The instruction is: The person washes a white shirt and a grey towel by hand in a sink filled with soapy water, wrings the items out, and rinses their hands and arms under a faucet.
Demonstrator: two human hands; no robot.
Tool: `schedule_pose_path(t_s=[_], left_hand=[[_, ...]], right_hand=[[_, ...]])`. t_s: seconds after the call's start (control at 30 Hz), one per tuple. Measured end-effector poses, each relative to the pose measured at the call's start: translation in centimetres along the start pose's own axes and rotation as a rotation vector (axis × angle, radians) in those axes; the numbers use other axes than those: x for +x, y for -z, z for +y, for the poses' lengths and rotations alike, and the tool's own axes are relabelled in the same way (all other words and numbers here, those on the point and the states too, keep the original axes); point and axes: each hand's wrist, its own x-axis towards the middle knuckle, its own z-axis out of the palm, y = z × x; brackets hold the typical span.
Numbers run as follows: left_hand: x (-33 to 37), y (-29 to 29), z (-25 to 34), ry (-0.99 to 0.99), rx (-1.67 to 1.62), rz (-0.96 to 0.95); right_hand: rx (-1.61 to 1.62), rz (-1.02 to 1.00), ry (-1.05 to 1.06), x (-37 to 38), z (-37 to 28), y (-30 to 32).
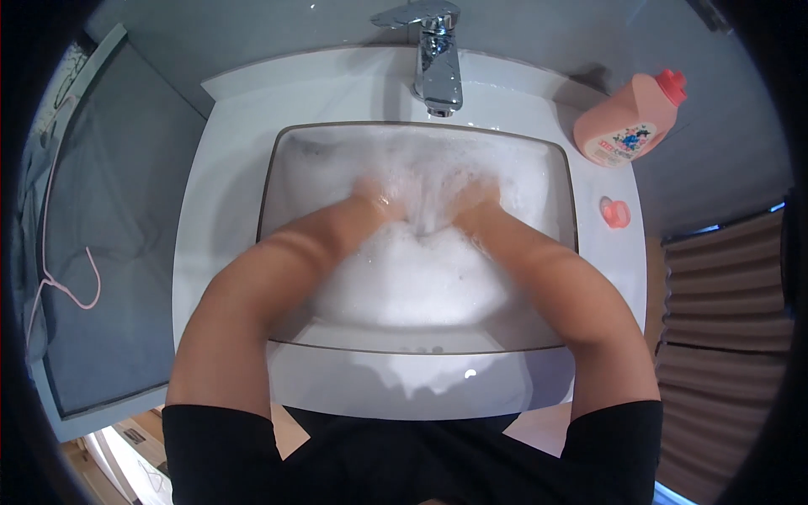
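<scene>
Both my arms reach forward into a white rectangular washbasin full of thick suds. My left hand is sunk in the foam left of the middle, and only its back near the wrist shows through. To the right of it, my right hand is likewise covered by suds. The fingers of both hands are hidden, and whatever they touch under the foam cannot be seen. Directly beyond them stands a chrome tap, its spout pointing down toward the basin.
A pink detergent bottle with a red cap stands at the counter's back right. Nearer lies a small pink cap-like cup. On the left, a pink hanger hangs by a grey panel. A brown pleated curtain is at right.
</scene>
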Motion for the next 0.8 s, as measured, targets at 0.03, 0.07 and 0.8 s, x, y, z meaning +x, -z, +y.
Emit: schedule_pose_path(t_s=[0.03, 0.07, 0.8], left_hand=[[-0.3, 0.2, 0.1, 0.078, -0.075, 0.032], [0.0, 0.3, 0.0, 0.085, -0.071, 0.033], [-12.3, 4.5, -5.0, -0.256, 0.022, 0.236]], right_hand=[[0.101, -0.128, -0.029, 0.5, -0.2, 3.1], [0.201, -0.258, -0.060, 1.0, -0.6, 5.2], [0.102, 0.136, 0.182, -9.9, 4.3, 10.9]])
